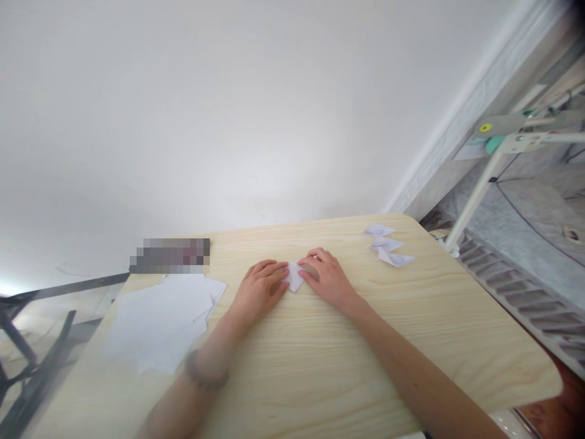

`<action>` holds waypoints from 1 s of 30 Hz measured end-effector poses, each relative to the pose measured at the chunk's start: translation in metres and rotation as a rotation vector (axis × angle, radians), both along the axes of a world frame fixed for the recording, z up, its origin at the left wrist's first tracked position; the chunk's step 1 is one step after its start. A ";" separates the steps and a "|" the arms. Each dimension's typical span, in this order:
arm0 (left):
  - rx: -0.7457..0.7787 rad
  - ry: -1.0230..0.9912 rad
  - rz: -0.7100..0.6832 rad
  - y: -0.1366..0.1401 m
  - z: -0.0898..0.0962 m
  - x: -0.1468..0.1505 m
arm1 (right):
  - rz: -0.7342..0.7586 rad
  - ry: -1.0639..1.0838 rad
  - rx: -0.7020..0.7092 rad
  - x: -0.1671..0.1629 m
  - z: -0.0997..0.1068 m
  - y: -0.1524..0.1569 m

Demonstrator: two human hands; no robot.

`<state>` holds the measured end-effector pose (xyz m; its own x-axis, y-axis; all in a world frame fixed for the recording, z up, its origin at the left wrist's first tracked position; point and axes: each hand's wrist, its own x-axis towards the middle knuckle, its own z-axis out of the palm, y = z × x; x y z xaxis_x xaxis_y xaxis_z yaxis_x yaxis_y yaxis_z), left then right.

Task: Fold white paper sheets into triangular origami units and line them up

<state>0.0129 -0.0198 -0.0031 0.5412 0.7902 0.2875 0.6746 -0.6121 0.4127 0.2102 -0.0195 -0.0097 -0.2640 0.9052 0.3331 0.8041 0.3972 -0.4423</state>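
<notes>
A small folded piece of white paper (pixel 295 279) lies on the wooden table, its lower end coming to a point. My left hand (pixel 262 285) grips its left side, thumb below and fingers above. On the other side, my right hand (pixel 325 277) pinches the right edge between thumb and fingers. The fingertips cover parts of the paper's edges. At the far right of the table sit several folded paper shapes (pixel 386 245) with pointed ends, set close together in a row. To the left of my left hand lie loose white paper sheets (pixel 159 317), overlapping one another.
A pixelated dark object (pixel 171 256) sits at the table's back left corner. The white wall (pixel 274 122) rises behind the table (pixel 320 372). Beyond the right edge stands a white metal frame (pixel 479 189); dark metal bars (pixel 41 366) are at the left.
</notes>
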 end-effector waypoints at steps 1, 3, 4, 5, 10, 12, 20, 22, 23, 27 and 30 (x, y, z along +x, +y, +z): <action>0.008 0.014 0.006 -0.001 0.000 0.000 | 0.041 -0.018 -0.006 0.001 0.000 0.000; 0.022 0.022 0.020 -0.002 -0.001 0.002 | 0.088 -0.054 -0.006 0.003 0.001 0.000; 0.029 0.018 0.031 -0.003 -0.002 0.003 | 0.098 -0.068 -0.003 0.004 0.001 0.000; 0.033 0.010 0.045 -0.003 -0.002 0.004 | 0.104 -0.080 0.000 0.004 0.001 0.000; 0.029 -0.022 0.095 -0.005 -0.004 0.009 | 0.124 -0.102 -0.003 0.002 0.002 0.001; 0.029 -0.019 0.079 -0.005 -0.003 0.008 | 0.135 -0.086 -0.016 0.003 0.003 0.001; 0.011 0.009 0.037 -0.004 0.002 0.001 | 0.326 0.069 -0.076 0.021 0.005 0.003; 0.016 0.010 0.033 -0.004 0.002 0.002 | 0.327 0.109 -0.080 0.021 0.005 0.005; 0.019 0.006 0.034 -0.004 0.003 0.002 | 0.326 0.125 -0.080 0.021 0.004 0.005; 0.021 -0.024 0.036 -0.005 0.006 0.003 | 0.351 0.168 -0.078 0.017 0.005 0.004; 0.017 -0.012 0.028 -0.006 0.008 0.004 | 0.354 0.176 -0.060 0.014 0.006 0.003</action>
